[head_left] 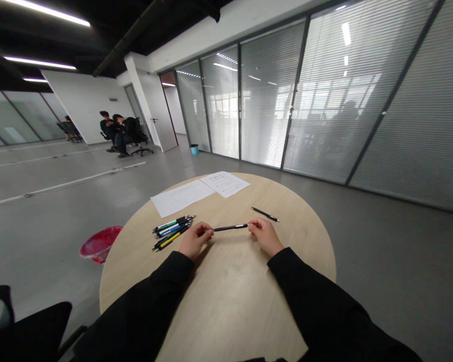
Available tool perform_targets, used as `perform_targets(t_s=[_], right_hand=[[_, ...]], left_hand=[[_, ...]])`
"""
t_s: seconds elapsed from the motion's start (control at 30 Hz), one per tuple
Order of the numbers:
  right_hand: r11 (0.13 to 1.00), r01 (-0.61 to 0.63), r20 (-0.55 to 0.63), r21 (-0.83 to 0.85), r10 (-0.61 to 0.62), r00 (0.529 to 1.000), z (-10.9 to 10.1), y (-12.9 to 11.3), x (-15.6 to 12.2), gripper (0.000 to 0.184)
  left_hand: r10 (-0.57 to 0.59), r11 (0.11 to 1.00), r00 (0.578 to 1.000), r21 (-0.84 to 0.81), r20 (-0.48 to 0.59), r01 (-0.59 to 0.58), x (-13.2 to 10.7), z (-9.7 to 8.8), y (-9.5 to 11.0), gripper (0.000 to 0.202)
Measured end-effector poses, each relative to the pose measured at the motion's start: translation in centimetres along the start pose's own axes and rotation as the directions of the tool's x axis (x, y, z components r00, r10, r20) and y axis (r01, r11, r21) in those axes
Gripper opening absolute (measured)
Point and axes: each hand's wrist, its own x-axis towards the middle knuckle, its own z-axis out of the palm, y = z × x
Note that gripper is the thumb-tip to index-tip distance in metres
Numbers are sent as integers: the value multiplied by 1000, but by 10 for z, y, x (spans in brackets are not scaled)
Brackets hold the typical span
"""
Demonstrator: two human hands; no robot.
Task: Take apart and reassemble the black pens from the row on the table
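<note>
Head view, the only view on record. My left grip (pixel 195 240) and my right grip (pixel 263 235) are both closed on one slim black pen (pixel 230 228), each pinching one end between the fingers, with the pen running level between them. From this angle I cannot confirm whether it clears the round pale-wood surface (pixel 230 301) below.

A second black pen (pixel 265 214) lies alone at a slant, just beyond my right grip and not touching it. Left of my left grip, and near it, lies a close group of pens with green, blue and yellow barrels (pixel 172 232). Two sheets of paper sit at the far edge: a faintly marked sheet (pixel 181 198) and a printed sheet (pixel 225 184), edge to edge. Their wording is too small to read.

Status as found: one pen in my grips, one set apart, the coloured pens grouped, the papers flat.

Beyond the surface, a red bin (pixel 100 244) stands on the floor. Two seated people (pixel 115 131) are well back in the room, and a small blue bin (pixel 194 149) stands by a glass partition with blinds (pixel 287 100).
</note>
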Motion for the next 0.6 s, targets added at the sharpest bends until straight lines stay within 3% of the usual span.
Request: perform_targets(t_s=[0.6], right_hand=[[1000,2,19,-28,-1,1000,-1,-3,-1,21]], left_hand=[[-2,1000,1000,0,-2,2,0,-1,1,26]])
